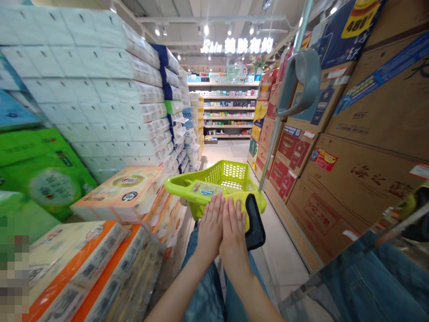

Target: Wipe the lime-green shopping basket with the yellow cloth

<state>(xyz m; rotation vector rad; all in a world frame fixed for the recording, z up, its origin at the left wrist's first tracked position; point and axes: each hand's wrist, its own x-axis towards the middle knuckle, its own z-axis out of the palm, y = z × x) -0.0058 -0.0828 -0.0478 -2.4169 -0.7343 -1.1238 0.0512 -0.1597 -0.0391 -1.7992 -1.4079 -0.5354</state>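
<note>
My left hand (210,226) and my right hand (233,230) lie side by side, fingers stretched flat and touching each other, resting on the near rim of a lime-green shopping basket (231,176). Neither hand holds anything. A pack with a round label (205,189) lies in the basket just beyond my left fingertips. A black pad (255,221) hangs at the basket's near right corner beside my right hand. A long metal pole with a grey handle (300,80) rises from the basket's right side.
Stacked white tissue packs (110,89) and orange-striped packs (100,250) line the left. Brown cartons (362,134) are stacked along the right. The aisle runs ahead to shelves (228,112) at the back. My blue jeans (208,290) show below.
</note>
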